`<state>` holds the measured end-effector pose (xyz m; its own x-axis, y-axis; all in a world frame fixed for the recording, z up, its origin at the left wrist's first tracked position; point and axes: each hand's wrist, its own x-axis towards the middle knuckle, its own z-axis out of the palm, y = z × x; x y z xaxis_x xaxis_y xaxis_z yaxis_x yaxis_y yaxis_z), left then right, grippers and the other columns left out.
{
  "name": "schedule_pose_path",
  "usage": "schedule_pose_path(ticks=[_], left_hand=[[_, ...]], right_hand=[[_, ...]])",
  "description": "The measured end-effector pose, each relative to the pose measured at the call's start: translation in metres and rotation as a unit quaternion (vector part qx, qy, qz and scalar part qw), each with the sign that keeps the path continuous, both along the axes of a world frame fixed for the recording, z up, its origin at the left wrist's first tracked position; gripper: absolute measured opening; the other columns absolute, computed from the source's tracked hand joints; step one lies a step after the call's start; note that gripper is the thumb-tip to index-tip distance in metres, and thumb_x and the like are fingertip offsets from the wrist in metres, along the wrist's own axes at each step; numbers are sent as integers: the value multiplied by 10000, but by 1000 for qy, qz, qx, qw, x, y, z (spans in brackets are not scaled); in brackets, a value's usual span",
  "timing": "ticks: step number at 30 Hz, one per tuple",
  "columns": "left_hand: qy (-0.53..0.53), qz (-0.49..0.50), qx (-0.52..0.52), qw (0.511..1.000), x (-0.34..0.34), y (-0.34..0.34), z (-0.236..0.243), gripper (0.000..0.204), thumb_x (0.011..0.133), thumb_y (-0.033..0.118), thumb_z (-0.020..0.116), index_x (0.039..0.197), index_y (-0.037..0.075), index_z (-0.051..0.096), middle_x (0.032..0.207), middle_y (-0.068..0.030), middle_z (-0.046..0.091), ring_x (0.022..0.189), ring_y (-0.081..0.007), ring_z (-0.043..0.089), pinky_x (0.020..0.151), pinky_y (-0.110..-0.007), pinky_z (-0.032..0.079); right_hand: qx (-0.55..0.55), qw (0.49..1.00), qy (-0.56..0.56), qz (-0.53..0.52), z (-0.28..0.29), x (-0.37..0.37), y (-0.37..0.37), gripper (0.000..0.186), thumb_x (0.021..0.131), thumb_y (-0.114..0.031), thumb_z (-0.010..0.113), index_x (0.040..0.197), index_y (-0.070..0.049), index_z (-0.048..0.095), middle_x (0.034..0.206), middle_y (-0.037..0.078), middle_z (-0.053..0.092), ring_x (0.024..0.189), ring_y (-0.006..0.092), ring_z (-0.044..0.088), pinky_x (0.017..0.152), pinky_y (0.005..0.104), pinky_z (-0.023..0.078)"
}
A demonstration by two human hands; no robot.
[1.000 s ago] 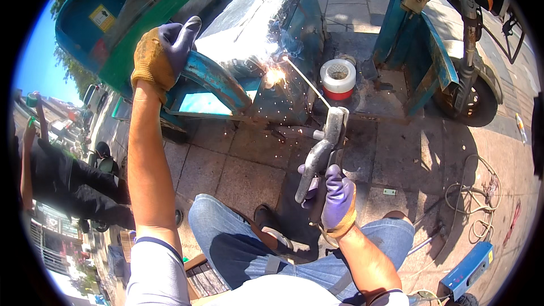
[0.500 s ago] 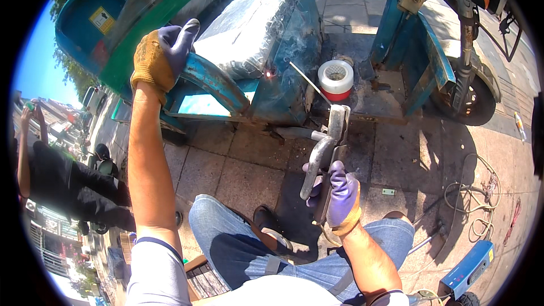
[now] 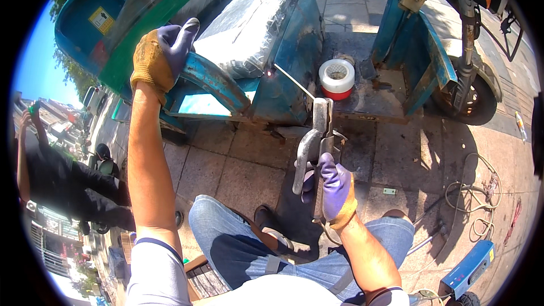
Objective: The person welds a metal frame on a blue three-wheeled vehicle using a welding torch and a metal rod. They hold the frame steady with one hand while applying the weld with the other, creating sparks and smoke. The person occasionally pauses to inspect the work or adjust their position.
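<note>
My right hand point(image 3: 337, 190), in a purple and yellow glove, is closed around a grey welding electrode holder point(image 3: 321, 119). A thin pale welding rod point(image 3: 294, 82) juts from its jaws up and to the left. The rod's tip is close to a small glowing spot point(image 3: 269, 72) on the teal metal seat box point(image 3: 283, 93); whether they touch I cannot tell. In a matching glove, my left hand point(image 3: 161, 59) is closed at the upper end of a curved, rusty teal metal bar point(image 3: 215, 84), thumb stretched out. Its finger undersides are hidden.
A plastic-wrapped seat point(image 3: 255, 17) tops the box. Rolls of white and red tape point(image 3: 336, 79) sit on the vehicle's floor. Right lie coiled cables point(image 3: 473, 198) and a blue machine point(image 3: 467, 269). A front wheel point(image 3: 470, 99) stands far right; a person point(image 3: 68, 181) is at left.
My right hand has shifted slightly left with the holder, bringing the rod's tip left and down to the glowing spot. Smoke around the box has thinned. My left hand has stayed put.
</note>
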<state>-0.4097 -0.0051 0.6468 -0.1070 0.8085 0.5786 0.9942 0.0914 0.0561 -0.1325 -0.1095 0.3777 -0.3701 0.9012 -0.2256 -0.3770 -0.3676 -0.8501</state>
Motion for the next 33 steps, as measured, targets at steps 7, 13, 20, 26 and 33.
schedule_pose_path(ticks=[7, 13, 20, 26, 33], left_hand=[[4, -7, 6, 1000, -2, 0, -1, 582, 1011, 531, 609, 748, 31, 752, 634, -97, 641, 613, -210, 611, 648, -362, 473], [7, 2, -9, 1000, 5, -2, 2, 579, 1014, 524, 607, 748, 31, 753, 633, -95, 639, 611, -205, 605, 649, -363, 474], [3, 0, -4, 1000, 0, -1, 1, 572, 1013, 525, 611, 767, 30, 758, 640, -97, 643, 613, -202, 609, 649, -361, 475], [-7, -3, 19, 1000, 3, -4, -1, 554, 1016, 517, 607, 781, 38, 758, 674, -96, 659, 642, -204, 620, 664, -360, 477], [3, -2, 5, 1000, -4, 1, -1, 520, 1011, 479, 609, 771, 43, 760, 666, -98, 657, 641, -214, 620, 670, -367, 482]], right_hand=[[-12, 1000, -2, -6, 1, -3, 2, 647, 1069, -602, 500, 1021, 12, 699, 742, 79, 716, 590, 154, 680, 520, 284, 556], [-9, 1000, 2, -5, 1, -5, 3, 632, 1082, -579, 492, 1013, 15, 695, 749, 79, 716, 589, 156, 673, 527, 295, 559], [-12, 1000, -3, 3, 5, -7, 4, 641, 1083, -584, 482, 1042, 19, 696, 756, 74, 718, 598, 155, 676, 534, 295, 559], [14, 999, 32, -15, -6, -10, 1, 696, 1069, -625, 470, 1164, 19, 713, 776, 70, 727, 591, 131, 669, 511, 265, 550], [-26, 997, 66, -28, -3, -5, 0, 743, 1053, -667, 460, 1169, 14, 733, 769, 64, 717, 571, 128, 657, 505, 262, 547]])
